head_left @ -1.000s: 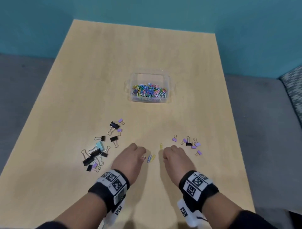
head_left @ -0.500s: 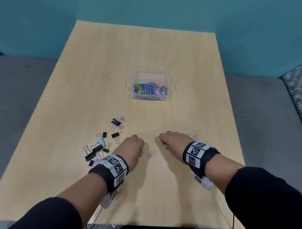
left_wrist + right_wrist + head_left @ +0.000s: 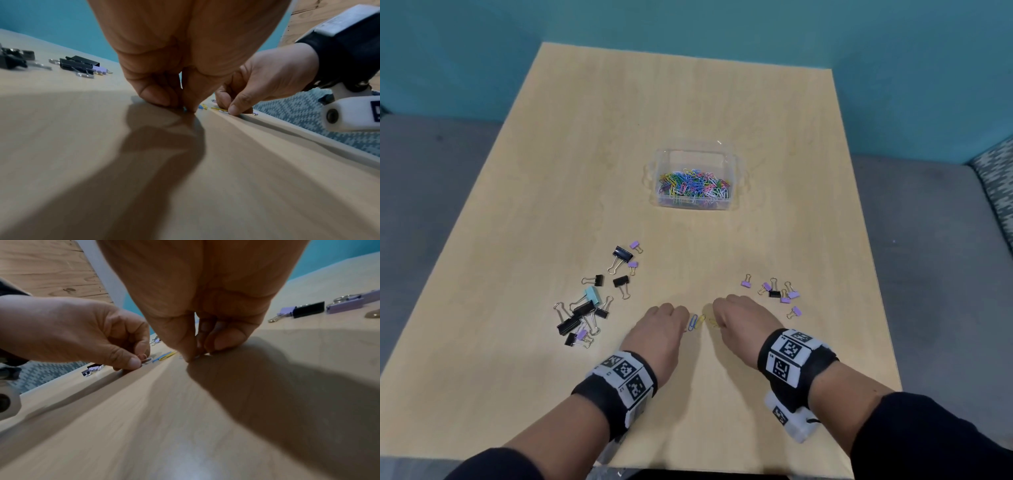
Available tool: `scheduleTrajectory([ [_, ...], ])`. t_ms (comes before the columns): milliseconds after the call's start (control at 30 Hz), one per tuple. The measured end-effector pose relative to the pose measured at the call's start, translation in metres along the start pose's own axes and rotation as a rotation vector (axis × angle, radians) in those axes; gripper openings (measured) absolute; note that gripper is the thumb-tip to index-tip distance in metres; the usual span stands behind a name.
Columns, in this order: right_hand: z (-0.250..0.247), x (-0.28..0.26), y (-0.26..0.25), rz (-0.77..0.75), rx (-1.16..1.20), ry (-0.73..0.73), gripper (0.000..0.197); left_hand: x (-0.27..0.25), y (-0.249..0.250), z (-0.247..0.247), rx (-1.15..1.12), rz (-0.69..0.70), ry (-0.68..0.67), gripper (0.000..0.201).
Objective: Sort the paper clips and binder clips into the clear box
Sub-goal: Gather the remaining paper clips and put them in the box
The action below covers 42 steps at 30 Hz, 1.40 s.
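Observation:
The clear box [image 3: 734, 192] stands mid-table, holding several coloured paper clips. Both hands are down on the table near the front edge, fingers curled. My left hand [image 3: 683, 320] pinches a small pinkish paper clip [image 3: 144, 358] against the wood. My right hand [image 3: 717, 320] pinches a yellow paper clip [image 3: 217, 108] with thumb and fingertip. A blue paper clip [image 3: 692, 322] and another yellow one [image 3: 701, 319] lie loose between the hands. Black, teal and purple binder clips [image 3: 585, 308] are scattered to the left of my left hand. Small purple and black binder clips [image 3: 777, 291] lie beyond my right hand.
The pale wooden table [image 3: 688, 102] ends at a teal wall at the back. Grey floor lies on both sides, and a patterned cushion [image 3: 996, 178] sits at the right. Both wrists wear black bands with printed markers.
Both hands have stayed at the loose paper clips. My right forearm swung out over the small binder clips half a second ago and has come back in, uncovering them.

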State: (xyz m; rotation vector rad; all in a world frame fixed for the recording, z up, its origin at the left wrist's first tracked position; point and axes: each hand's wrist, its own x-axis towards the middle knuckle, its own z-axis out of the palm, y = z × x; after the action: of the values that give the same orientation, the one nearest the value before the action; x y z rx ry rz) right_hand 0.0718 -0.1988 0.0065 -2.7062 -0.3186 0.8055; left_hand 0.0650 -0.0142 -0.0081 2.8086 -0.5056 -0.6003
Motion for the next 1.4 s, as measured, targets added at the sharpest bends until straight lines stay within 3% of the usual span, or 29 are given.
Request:
scheduleTrajectory([
  [433,0.002,-0.008,-0.014,0.054,0.035,-0.010,0.024,-0.005,0.011,0.002,-0.137,-0.099,0.057,0.021],
  [600,0.000,-0.021,-0.002,0.128,0.132,0.029,0.015,-0.002,0.020,0.000,-0.388,-0.179,0.113,0.016],
  [800,0.007,-0.025,-0.006,0.131,0.118,0.083,0.014,0.014,0.032,0.004,-0.293,-0.161,0.180,0.015],
  [1000,0.005,-0.008,-0.012,0.154,0.121,0.079,0.011,0.022,0.028,-0.003,-0.189,-0.147,0.103,0.021],
  [1400,0.010,-0.005,-0.017,-0.058,-0.015,0.058,0.042,0.016,0.023,-0.011,-0.136,-0.095,-0.009,0.020],
])
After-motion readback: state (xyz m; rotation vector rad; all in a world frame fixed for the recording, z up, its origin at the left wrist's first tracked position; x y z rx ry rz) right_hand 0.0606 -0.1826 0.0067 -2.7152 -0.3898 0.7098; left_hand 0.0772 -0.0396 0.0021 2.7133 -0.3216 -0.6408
